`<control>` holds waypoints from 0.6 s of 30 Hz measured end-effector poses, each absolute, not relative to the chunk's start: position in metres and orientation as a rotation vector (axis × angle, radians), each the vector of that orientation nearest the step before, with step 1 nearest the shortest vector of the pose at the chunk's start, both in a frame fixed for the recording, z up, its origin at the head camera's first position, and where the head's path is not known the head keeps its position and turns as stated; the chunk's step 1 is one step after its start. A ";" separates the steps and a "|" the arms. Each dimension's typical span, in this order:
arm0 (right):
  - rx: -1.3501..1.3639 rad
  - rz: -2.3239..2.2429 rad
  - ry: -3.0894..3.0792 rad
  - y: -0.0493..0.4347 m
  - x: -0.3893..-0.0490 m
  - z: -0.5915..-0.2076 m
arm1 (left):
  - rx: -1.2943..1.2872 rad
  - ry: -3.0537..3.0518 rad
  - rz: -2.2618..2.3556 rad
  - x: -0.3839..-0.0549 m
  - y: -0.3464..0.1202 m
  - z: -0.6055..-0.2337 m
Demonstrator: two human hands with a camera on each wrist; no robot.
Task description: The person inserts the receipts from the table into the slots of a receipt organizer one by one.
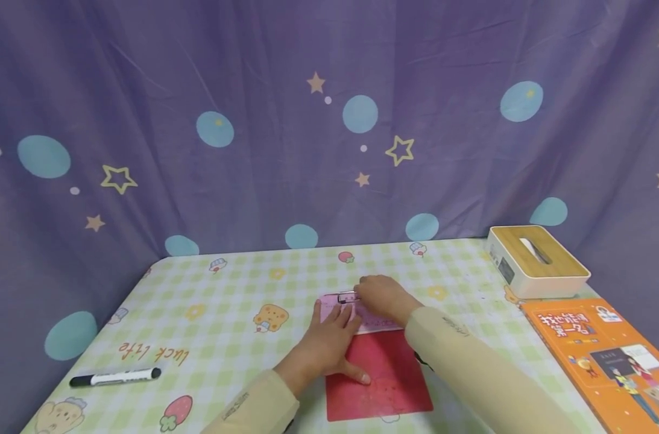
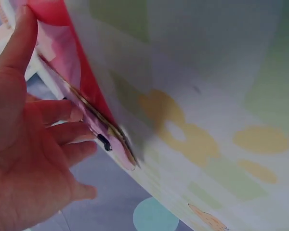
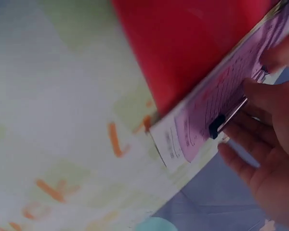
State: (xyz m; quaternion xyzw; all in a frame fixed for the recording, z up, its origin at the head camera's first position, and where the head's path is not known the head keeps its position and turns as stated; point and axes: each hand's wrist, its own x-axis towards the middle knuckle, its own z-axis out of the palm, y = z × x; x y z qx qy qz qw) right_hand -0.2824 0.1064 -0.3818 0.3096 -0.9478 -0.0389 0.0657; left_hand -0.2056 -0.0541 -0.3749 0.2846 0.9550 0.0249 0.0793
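A stack of pink printed slips (image 1: 380, 323) lies on the table above a flat red sheet or board (image 1: 386, 386). A metal clip (image 1: 348, 296) with black ends runs along the slips' far edge. My left hand (image 1: 328, 345) rests over both, its fingers spread on the slips and its thumb on the red sheet. At the far edge, my right hand (image 1: 386, 298) pinches the metal clip (image 3: 233, 114). In the right wrist view its thumb is on the bar and the other fingers are behind. The right hand hides part of the clip in the head view.
A black-and-white marker (image 1: 115, 377) lies at the left. On the right are an orange book (image 1: 595, 361) and, behind it, a tissue box (image 1: 538, 259) with a wooden top. A purple curtain (image 1: 286, 150) hangs beyond the checked tablecloth (image 1: 226, 313).
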 end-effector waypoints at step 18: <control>0.743 0.246 -2.831 0.174 -0.270 -0.358 | 0.741 3.195 0.544 -0.232 -0.103 -0.362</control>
